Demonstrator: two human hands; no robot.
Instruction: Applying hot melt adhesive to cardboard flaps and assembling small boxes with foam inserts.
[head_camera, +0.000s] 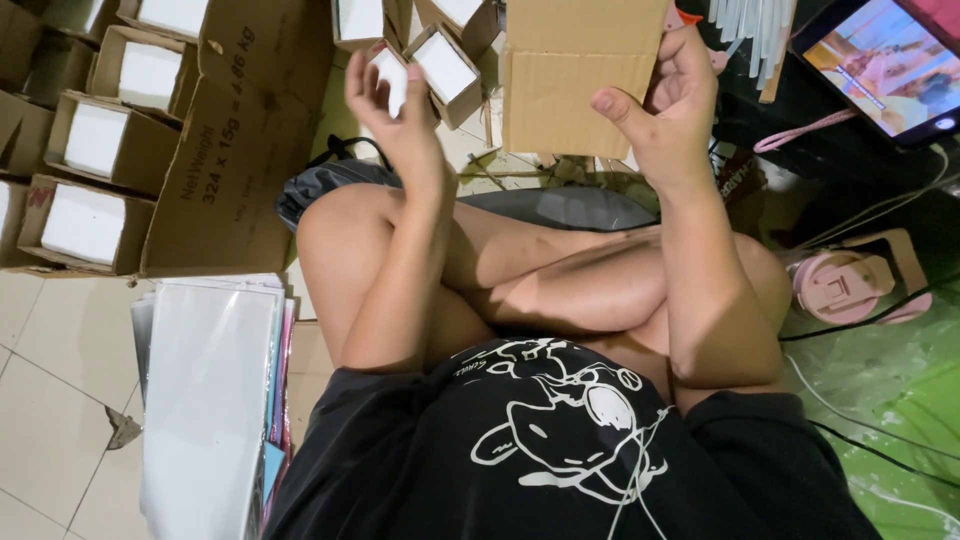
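Observation:
I sit cross-legged on the floor with both hands raised in front of me. My right hand (668, 95) grips the right edge of a flat brown cardboard piece with folded flaps (575, 70), thumb pressed on its front face. My left hand (400, 115) is held up to the left of it, its fingers curled around a small cardboard box with a white top (388, 72). The two hands are apart and the small box does not touch the large cardboard.
Several small open cardboard boxes with white contents (95, 140) lie at the left and top. A large flattened carton (235, 150) is beside them. A stack of clear plastic sleeves (205, 390) rests on the tiled floor. A tablet (885, 60), a pink round device (845, 285) and cables are at right.

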